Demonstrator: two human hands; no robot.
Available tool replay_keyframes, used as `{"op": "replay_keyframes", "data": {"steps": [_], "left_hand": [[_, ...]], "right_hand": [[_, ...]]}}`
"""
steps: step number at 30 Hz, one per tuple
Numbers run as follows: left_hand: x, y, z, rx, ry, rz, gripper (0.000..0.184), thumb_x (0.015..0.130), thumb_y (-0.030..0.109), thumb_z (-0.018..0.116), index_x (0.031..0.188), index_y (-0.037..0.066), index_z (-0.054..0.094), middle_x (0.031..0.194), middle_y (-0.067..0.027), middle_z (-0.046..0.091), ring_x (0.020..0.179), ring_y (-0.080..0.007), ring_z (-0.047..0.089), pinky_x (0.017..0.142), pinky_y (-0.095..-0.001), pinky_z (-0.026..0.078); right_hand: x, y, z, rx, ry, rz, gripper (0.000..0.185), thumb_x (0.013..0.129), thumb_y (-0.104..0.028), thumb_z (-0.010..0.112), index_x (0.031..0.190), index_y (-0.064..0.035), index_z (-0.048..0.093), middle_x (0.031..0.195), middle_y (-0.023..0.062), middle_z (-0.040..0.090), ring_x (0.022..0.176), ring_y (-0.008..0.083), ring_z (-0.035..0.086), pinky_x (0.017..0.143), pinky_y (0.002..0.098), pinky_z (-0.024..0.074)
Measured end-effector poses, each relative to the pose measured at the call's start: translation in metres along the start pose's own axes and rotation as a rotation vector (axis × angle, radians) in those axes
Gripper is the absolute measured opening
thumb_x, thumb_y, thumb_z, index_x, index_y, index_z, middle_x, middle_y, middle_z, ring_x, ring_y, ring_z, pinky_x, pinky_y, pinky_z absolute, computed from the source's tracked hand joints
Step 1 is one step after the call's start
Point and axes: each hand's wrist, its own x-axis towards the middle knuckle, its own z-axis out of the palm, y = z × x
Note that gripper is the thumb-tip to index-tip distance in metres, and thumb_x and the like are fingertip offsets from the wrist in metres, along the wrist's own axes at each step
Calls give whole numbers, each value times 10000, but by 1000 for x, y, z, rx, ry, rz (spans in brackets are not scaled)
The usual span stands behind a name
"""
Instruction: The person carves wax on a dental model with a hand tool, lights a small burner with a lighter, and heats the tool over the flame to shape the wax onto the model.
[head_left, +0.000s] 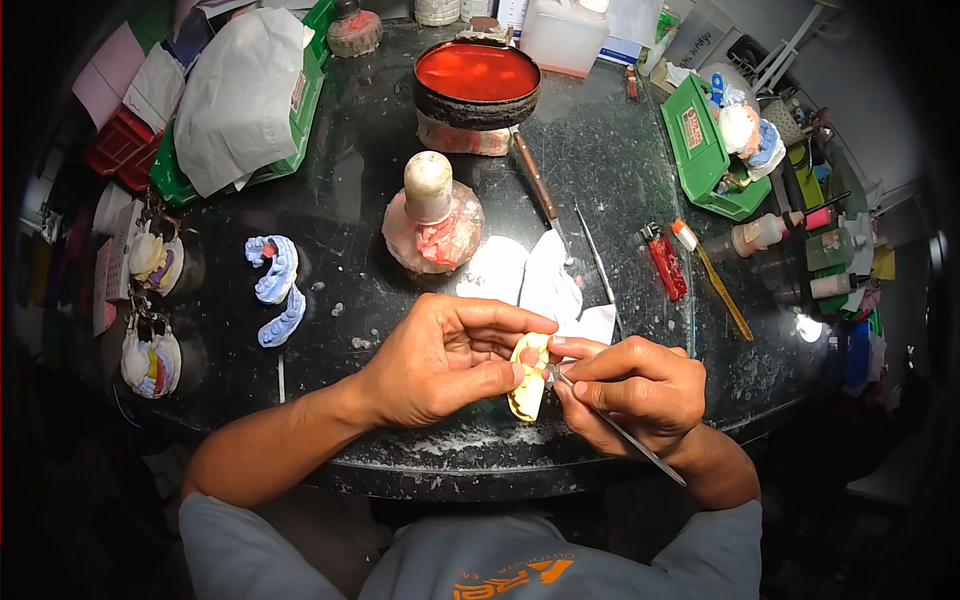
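Note:
Between thumb and fingers, my left hand [440, 360] grips a small yellow dental cast [524, 398], which has a pinkish patch on it. My right hand [640, 390] is closed round a thin metal carving tool [632, 440], held like a pen. The tool's tip meets the right side of the cast, though the exact contact is too small to make out. Fingers of my right hand also rest near the cast's upper edge. Just behind both hands lies a crumpled white cloth [548, 280].
A pan of red liquid [478, 72] stands at the back, near a spirit burner [430, 215]. Blue dental impressions [275, 275] and mounted casts [150, 355] are at the left. A red lighter [664, 262], a toothbrush [715, 280] and a green tray [700, 150] are at the right.

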Motion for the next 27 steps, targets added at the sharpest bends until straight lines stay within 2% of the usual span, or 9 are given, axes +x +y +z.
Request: {"op": "replay_keyframes", "data": {"steps": [7,16,27], "left_hand": [[0,0,1,-3,-1,5,470,902,-24,685,1341,-103,536,1268,-216,635,1186,-259,637,1052,-381,498],[0,0,2,19,17,24,473,876,-55,706,1320,-105,549,1262,-193,624,1170,-236,639,1017,-361,526],[0,1,3,32,21,22,465,874,-66,701,1313,-107,555,1272,-202,620,1171,-245,639,1024,-366,524]], "right_hand": [[2,-1,0,-5,-11,-5,143,696,43,800,775,-16,696,731,90,692,725,237,762,654,304,649],[3,-6,-2,107,11,118,125,707,65,779,722,-3,675,713,91,679,681,201,745,755,340,653],[3,-5,-1,119,2,102,127,715,73,771,716,-1,667,713,94,674,652,186,731,770,351,654]]}}
